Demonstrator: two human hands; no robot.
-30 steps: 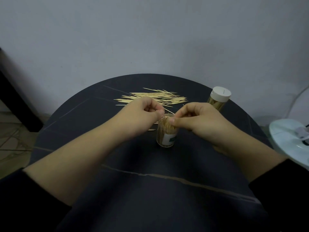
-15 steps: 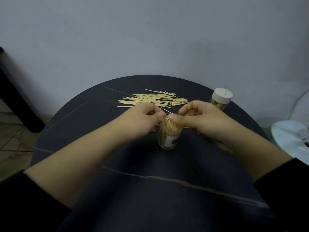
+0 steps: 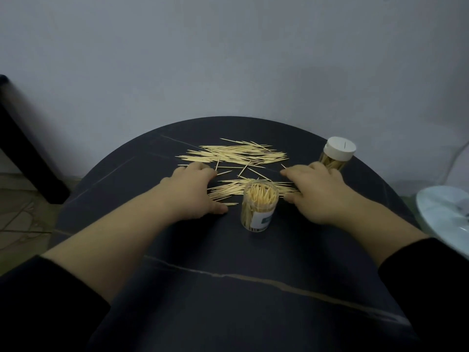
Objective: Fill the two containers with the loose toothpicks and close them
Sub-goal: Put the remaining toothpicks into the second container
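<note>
An open clear container [image 3: 259,209] stands upright on the dark round counter [image 3: 228,288], its long axis vertical and its mouth facing up, lidless. It is packed with pale wooden toothpicks standing on end, their tips showing as a dense cluster at the rim, and a white label with a small green patch wraps its lower front. Taking this container as the centre, a small pile of loose toothpicks [image 3: 229,188] lies flat just behind it at 12 o'clock, the sticks running mostly left to right, a few crossed at angles. Farther out at 12 o'clock a larger pile [image 3: 236,154] lies on the counter with its sticks also running left to right. At 2 o'clock stands the second container [image 3: 335,156], upright, filled with toothpicks and closed with a white lid that has a short slot on top. The left hand [image 3: 194,191] rests palm down at 9 o'clock, fingers spread and loosely curved over the near pile's left end, gripping nothing. The right hand [image 3: 317,193] lies palm down at 3 o'clock, fingers spread over the pile's right end, holding nothing, its far edge just in front of the closed container.
</note>
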